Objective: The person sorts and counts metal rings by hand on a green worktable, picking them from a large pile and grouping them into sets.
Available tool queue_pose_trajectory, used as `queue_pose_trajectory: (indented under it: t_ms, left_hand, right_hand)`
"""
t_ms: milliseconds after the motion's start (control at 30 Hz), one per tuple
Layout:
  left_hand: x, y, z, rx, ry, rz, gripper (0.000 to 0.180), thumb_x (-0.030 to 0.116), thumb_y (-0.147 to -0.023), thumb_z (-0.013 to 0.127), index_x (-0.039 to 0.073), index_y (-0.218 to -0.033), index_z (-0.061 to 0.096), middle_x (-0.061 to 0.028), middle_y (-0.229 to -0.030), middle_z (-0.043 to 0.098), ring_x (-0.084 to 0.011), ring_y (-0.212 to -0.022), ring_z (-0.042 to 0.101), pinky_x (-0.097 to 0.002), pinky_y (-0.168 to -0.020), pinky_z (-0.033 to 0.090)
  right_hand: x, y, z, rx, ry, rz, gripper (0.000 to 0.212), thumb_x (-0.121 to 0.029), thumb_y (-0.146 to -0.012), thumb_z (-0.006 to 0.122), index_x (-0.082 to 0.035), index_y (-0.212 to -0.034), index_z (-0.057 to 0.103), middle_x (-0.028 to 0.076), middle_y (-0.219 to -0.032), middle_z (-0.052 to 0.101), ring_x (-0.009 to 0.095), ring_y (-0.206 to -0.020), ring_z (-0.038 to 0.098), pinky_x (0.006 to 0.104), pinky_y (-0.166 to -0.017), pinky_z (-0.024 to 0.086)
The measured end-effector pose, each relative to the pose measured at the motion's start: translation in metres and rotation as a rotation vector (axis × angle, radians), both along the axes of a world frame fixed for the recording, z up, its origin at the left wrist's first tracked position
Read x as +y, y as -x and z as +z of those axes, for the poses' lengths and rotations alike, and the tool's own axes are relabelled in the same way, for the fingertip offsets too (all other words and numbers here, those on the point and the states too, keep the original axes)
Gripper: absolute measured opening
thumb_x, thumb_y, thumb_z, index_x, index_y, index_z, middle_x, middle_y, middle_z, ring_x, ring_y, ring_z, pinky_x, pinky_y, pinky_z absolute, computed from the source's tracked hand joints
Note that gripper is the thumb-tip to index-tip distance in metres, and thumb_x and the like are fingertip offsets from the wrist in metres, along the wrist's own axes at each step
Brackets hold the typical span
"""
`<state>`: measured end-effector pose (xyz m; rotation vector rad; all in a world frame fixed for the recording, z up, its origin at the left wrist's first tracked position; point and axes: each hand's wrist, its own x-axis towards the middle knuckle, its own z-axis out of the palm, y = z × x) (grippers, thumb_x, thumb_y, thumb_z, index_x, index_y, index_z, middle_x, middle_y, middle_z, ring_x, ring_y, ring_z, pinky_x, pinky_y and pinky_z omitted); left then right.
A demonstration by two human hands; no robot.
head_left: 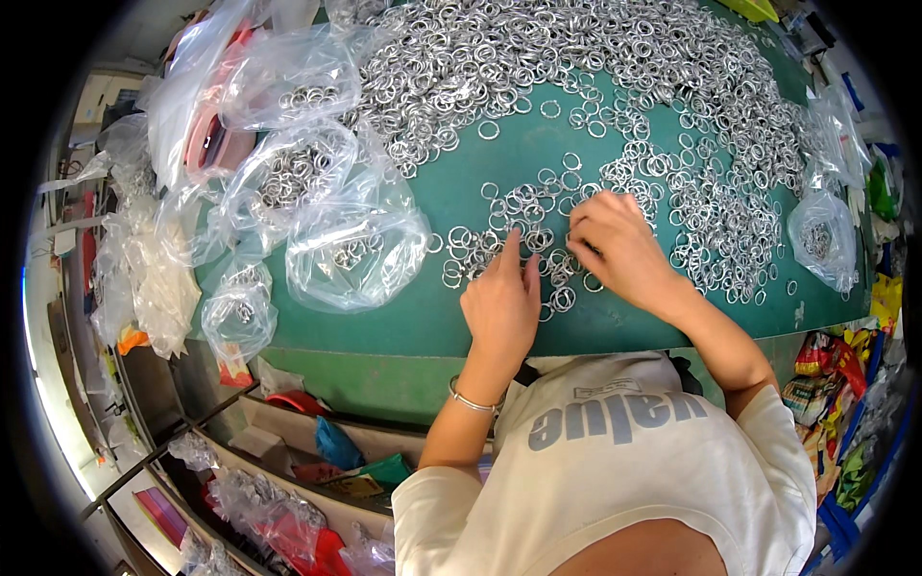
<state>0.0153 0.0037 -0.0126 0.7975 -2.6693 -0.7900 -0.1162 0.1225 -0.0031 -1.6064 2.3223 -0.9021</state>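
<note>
Small silver metal rings [523, 202] lie in a loose patch on the green tabletop, right in front of both hands. My left hand [501, 305] rests at the near side of this patch, its index finger stretched out onto the rings and the thumb held apart; I see nothing held in it. To its right, my right hand [622, 252] bends over the patch with fingers curled inward and tips down by the rings. Whatever those fingertips pinch is too small or hidden to make out. A metal bangle [471, 398] circles my left wrist.
A large ring heap [538, 48] spreads across the far side and curves down the right. Clear plastic bags [360, 245] with rings stand at left; another bag [823, 235] sits at the right edge. Below the table's front edge are open drawers [317, 451] with packaging.
</note>
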Motion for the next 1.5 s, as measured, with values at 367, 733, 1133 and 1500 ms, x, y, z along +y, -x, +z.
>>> queue_pose_trajectory:
  t_ms: [367,733,1133,1500]
  left_hand:
    - [0.003,0.008,-0.001,0.012,-0.092,0.065,0.019,0.012,-0.074,0.068,0.008,-0.092,0.063,-0.0051,-0.054,0.054,-0.0225,-0.048,0.054,-0.0341,-0.046,0.041]
    - [-0.010,0.003,-0.001,0.116,-0.052,0.073,0.006,0.011,-0.080,0.061,0.008,-0.084,0.058,-0.0086,-0.064,0.059,-0.0272,-0.052,0.057,-0.0370,-0.047,0.043]
    - [-0.015,0.009,-0.006,0.393,-0.120,0.204,0.005,0.001,-0.082,0.059,0.001,-0.088,0.059,-0.0033,-0.059,0.051,-0.0100,-0.049,0.045,-0.0243,-0.046,0.037]
    - [0.002,0.000,-0.001,0.153,-0.131,-0.154,0.011,0.010,-0.080,0.063,0.006,-0.090,0.062,-0.0083,-0.068,0.058,-0.0240,-0.051,0.056,-0.0336,-0.046,0.042]
  right_hand:
    - [0.010,0.020,0.006,-1.478,0.321,-0.297,0.010,-0.010,-0.087,0.053,-0.003,-0.091,0.059,0.007,-0.084,0.059,0.016,-0.064,0.054,0.0264,-0.054,0.042]
    - [0.008,0.011,-0.004,0.140,0.020,-0.113,0.011,-0.011,-0.073,0.066,-0.005,-0.076,0.057,0.007,-0.073,0.052,0.024,-0.074,0.051,0.0351,-0.068,0.036]
    - [0.006,0.000,0.004,0.310,-0.012,-0.177,0.023,-0.021,-0.071,0.070,-0.004,-0.077,0.056,0.007,-0.071,0.050,0.024,-0.072,0.050,0.0344,-0.068,0.035]
    - [0.004,0.004,-0.003,0.254,0.089,-0.206,0.012,-0.011,-0.070,0.067,-0.004,-0.071,0.057,0.007,-0.071,0.051,0.024,-0.071,0.049,0.0350,-0.065,0.035]
